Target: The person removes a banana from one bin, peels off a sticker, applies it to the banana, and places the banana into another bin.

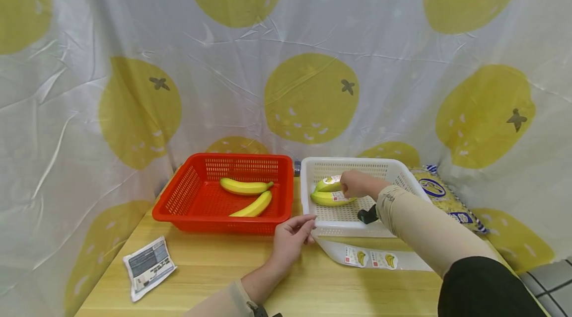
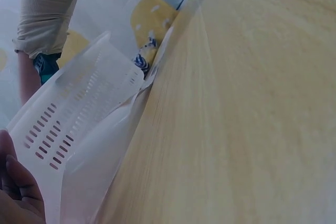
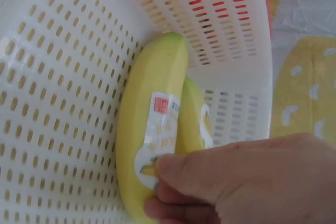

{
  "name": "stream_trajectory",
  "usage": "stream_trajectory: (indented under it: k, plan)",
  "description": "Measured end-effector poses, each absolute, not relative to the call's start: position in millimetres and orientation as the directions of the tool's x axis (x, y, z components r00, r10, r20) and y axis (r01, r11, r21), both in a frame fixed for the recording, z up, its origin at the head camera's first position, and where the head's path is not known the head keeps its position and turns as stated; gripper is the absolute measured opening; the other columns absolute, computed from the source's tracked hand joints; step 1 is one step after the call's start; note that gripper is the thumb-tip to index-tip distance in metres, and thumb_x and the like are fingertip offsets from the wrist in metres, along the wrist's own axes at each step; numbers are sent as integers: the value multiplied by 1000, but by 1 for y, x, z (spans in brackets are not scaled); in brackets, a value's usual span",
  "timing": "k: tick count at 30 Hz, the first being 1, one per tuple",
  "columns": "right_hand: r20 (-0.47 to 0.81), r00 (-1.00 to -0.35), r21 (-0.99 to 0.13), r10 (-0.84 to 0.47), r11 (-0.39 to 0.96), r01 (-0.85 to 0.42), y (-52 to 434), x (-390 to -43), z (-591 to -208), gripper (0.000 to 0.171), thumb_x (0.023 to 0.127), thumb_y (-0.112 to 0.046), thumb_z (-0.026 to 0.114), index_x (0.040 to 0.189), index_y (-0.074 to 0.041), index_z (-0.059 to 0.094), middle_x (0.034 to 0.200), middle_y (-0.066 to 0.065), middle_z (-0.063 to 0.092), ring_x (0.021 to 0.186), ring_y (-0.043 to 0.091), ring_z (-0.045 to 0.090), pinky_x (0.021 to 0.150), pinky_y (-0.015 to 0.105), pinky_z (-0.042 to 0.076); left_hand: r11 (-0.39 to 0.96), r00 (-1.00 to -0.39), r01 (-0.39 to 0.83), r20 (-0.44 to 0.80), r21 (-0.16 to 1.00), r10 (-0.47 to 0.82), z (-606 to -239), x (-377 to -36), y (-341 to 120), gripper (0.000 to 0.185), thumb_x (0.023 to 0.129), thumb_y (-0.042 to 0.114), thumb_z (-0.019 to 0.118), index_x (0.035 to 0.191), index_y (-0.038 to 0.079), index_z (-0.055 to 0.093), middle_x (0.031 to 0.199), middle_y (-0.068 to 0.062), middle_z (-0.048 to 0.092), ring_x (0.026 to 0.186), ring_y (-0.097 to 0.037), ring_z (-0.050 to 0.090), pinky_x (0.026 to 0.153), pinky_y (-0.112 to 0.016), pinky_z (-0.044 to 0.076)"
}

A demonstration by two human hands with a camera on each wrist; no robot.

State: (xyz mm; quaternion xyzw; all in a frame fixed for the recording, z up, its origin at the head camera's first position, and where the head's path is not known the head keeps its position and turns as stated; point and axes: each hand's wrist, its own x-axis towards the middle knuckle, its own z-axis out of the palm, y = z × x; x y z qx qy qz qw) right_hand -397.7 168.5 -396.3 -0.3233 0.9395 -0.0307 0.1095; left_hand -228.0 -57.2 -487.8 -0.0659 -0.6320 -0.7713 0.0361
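In the white basket [image 1: 348, 224] lie two yellow bananas side by side, each with a white label. My right hand [image 3: 247, 182] is at the nearer banana [image 3: 152, 72]; its thumb lies on the lower part of the label [image 3: 160, 124], and its curled fingers are against the banana's end. Behind it, the other banana [image 3: 191, 100] is partly hidden by the hand. At the basket's front left corner, my left hand [image 1: 289, 243] pinches the end of a label strip [image 1: 332, 249] between thumb and fingers. Banana-picture labels [image 1: 384, 260] show along this strip, which runs right across the table.
To the left, a red basket [image 1: 223, 225] holds two bananas [image 1: 246, 187] without visible labels. A small white printed packet [image 1: 149, 267] lies on the wooden table [image 1: 214, 267]. A yellow bag [image 1: 431, 190] stands right of the white basket, and a patterned curtain [image 1: 241, 83] hangs behind.
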Motion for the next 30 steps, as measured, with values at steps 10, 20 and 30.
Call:
stream_trajectory:
  k: [10,20,30]
  plan:
    - [-259,-742,-195,-618,786,-587,173,-394,-384,21,88,2,65,70,-4,72,57,-8,47,56,10,37,58,26,37,-212,-989,126,139,969,48,-488,-227,-57,31,96,15,73,122,-2,72,97,-12,72,63,-8,62,67,-19,54]
    - [-235,-718,-305,-655,751,-586,165,-378,-364,40,91,4,56,58,-17,49,53,-7,41,50,8,39,53,24,35,-214,-981,145,168,966,97,-484,-222,-59,31,99,20,70,123,1,70,77,-7,66,55,-9,58,54,-18,50]
    - [171,-818,-330,-550,750,-573,128,-313,-363,18,95,-13,67,77,-15,72,70,-7,64,62,10,55,61,29,48,-97,-867,474,483,875,126,-421,-217,-93,18,100,11,67,117,4,71,83,-18,69,54,-13,61,47,-26,51]
